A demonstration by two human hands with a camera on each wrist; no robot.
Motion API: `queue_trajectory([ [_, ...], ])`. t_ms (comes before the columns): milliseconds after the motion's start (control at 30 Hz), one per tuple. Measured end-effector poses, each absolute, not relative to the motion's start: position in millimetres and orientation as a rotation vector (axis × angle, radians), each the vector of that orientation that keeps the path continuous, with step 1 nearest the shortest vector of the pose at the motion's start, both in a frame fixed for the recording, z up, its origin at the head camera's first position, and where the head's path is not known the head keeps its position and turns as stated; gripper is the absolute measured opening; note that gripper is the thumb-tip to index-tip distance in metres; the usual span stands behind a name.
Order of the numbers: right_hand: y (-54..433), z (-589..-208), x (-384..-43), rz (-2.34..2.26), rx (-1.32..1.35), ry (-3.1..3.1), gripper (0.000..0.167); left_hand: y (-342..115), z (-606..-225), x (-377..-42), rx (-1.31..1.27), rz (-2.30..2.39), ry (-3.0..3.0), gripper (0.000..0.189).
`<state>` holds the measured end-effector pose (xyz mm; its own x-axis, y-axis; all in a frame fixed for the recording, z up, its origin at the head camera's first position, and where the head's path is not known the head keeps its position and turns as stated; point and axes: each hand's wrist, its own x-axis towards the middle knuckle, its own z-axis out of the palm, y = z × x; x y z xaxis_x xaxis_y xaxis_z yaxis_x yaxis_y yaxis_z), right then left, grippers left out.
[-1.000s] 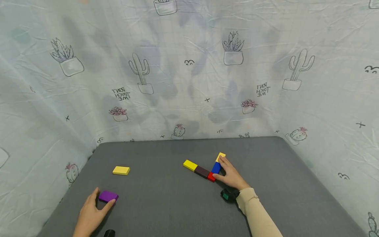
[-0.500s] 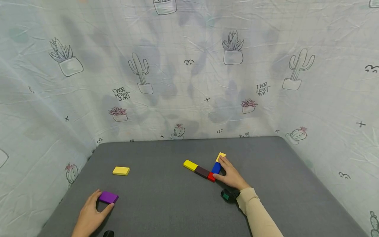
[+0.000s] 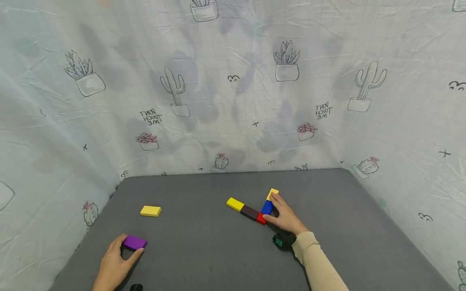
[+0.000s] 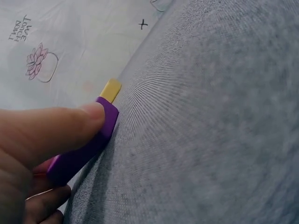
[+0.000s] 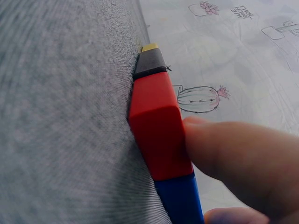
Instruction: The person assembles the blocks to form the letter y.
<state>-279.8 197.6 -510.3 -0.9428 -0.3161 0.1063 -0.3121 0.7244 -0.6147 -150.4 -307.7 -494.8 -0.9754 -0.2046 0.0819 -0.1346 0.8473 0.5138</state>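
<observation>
My left hand (image 3: pixel 115 262) holds a purple block (image 3: pixel 135 243) near the table's left side. In the left wrist view the thumb lies on the purple block's near face, with other fingers behind it. My right hand (image 3: pixel 285 216) rests along the right side of a short row: a red block (image 3: pixel 261 218), a blue block (image 3: pixel 267 207) and a pale yellow block (image 3: pixel 272 193). Its thumb touches the red block's side in the right wrist view. The fingertips reach the pale yellow one. From the red block, a dark brown block (image 3: pixel 249 212) and a bright yellow block (image 3: pixel 235 204) run left, forming a V.
Beyond the purple block lies a loose pale yellow block (image 3: pixel 151 211). The grey table (image 3: pixel 196 250) is enclosed by a white curtain (image 3: pixel 218 101) printed with cacti. A black wrist device (image 3: pixel 283 241) with a cable is by the right wrist.
The left index fingertip has come in to the purple block's left edge. My right hand and the joined blocks stay as they were; the head view has shifted slightly.
</observation>
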Motion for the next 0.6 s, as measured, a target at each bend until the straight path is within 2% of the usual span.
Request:
queue_trajectory([
  [600, 197.4, -508.9, -279.0, -1.040, -0.529, 2.910, 0.087, -294.3, -493.1, -151.2, 0.204, -0.816, -2.824, 0.083],
])
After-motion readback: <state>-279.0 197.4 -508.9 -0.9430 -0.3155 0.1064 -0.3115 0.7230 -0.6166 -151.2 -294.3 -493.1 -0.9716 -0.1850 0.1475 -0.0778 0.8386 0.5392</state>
